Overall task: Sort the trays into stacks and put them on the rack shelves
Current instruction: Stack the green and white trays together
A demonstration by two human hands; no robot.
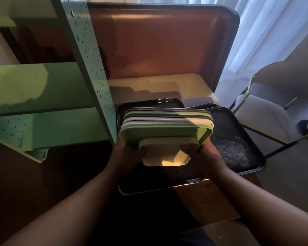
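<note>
Both hands gripping one stack of small trays point(164, 129), left hand point(127, 153) curled round its near left corner, right hand point(205, 155) round its near right corner. Held above black trays point(238, 153) lying on a brown table point(164, 43). Green rack point(48, 96) with shelves just left. Beige tray point(167, 153) nearest in the stack, green and grey behind.

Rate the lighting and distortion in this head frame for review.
Head view: dim overall, hard sunlit patches on the green rack and cream tray; both hands shadowed; wide-angle bends the rack post; glare speckles the black tray.
</note>
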